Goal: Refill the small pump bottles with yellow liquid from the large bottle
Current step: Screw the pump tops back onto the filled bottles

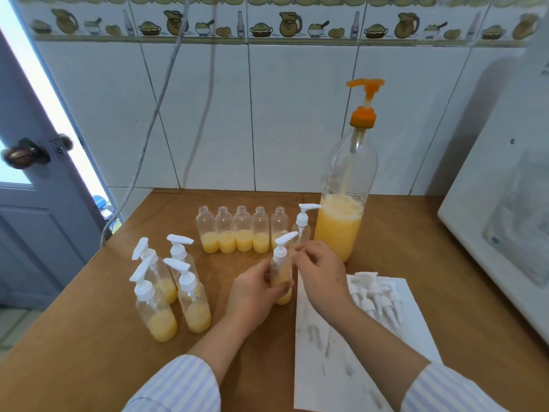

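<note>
1. Head view: left hand [255, 288], grip around small pump bottle [281, 278] on tabletop [89, 352].
2. Right hand [322, 273], grip narrow, fingertips beside its pump.
3. Large bottle [341, 221] just behind, right.
4. Five open bottles [242, 234] left of it.

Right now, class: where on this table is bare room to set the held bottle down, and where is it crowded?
Bare wood lies along the near-left table edge, in front of the capped bottles, and right of the large bottle beside the white appliance. Crowded: the open bottle row and the paper holding pump heads.
</note>
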